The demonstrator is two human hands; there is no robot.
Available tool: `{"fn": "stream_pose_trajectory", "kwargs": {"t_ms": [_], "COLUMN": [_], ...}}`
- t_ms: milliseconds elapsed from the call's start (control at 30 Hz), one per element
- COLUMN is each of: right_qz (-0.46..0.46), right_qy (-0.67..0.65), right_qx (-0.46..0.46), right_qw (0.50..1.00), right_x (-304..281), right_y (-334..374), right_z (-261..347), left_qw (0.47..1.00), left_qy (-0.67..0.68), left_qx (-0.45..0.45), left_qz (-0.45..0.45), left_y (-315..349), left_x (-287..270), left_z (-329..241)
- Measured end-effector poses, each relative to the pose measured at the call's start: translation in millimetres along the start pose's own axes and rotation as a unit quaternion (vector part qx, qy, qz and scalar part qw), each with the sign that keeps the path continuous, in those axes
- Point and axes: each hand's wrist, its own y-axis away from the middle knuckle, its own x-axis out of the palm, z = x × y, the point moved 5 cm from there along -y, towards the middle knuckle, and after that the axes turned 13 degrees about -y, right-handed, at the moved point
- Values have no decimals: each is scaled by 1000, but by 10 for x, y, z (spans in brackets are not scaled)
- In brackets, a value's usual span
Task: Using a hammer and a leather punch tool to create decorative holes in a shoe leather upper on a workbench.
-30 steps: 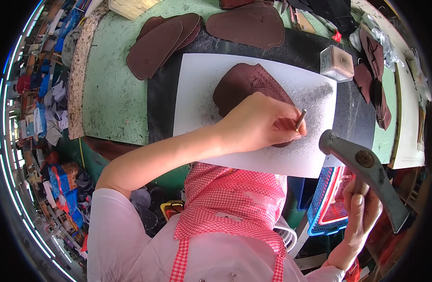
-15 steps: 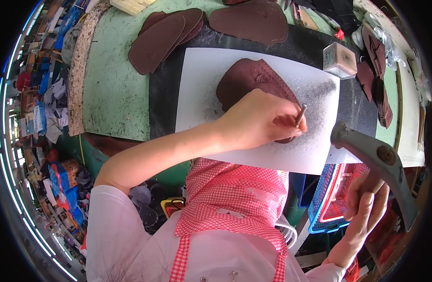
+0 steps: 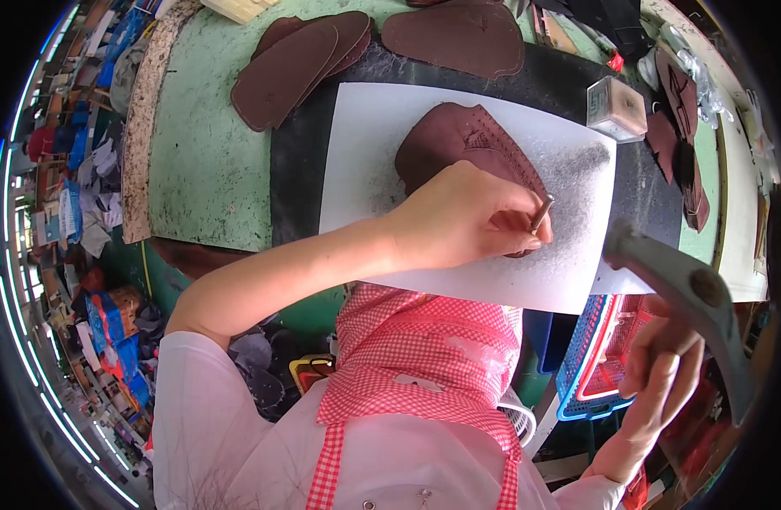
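Note:
My left hand (image 3: 467, 208) pinches a thin metal punch (image 3: 542, 214) in a tilted position near the right edge of a dark brown leather piece (image 3: 437, 144). Small holes run in a row along that edge; the punch's lower tip is hidden by my fingers. Under the leather lies a white sheet (image 3: 356, 127), speckled grey on its right part. My right hand (image 3: 664, 365) grips a hammer (image 3: 688, 285) by its handle, to the right of the sheet. The hammer's head is raised, apart from the punch, and slightly blurred.
Several brown leather pieces (image 3: 284, 72) are stacked at the far left, with another leather piece (image 3: 454, 38) at the back. A clear square box (image 3: 616, 109) stands by the sheet's far right corner. Blue and red plastic baskets (image 3: 587, 374) sit below the table's right side.
The hammer's head has shifted slightly to the right. My left hand stays at the leather's edge, with the punch's top a little lower in view.

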Motion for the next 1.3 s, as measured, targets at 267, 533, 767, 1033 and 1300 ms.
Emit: {"fn": "stream_pose_trajectory", "kwargs": {"t_ms": [267,533,767,1033,1300], "right_qz": [137,485,248,87,197], "right_qy": [180,-10,-74,136,229], "right_qx": [92,88,175,-43,-70], "right_qw": [970,870,950,986,951], "right_x": [53,-403,-594,-68,257], "right_y": [32,-217,-43,92,9], "right_z": [0,-103,-96,-22,163], "left_qw": [940,999,997,999,958], "left_qy": [-284,24,46,-2,-213], "left_qx": [169,17,-10,30,186], "left_qz": [-82,24,58,40,-53], "left_y": [156,0,-4,37,171], "left_x": [48,-47,-74,-70,-8], "left_z": [-204,-32,-10,-2,-101]}}
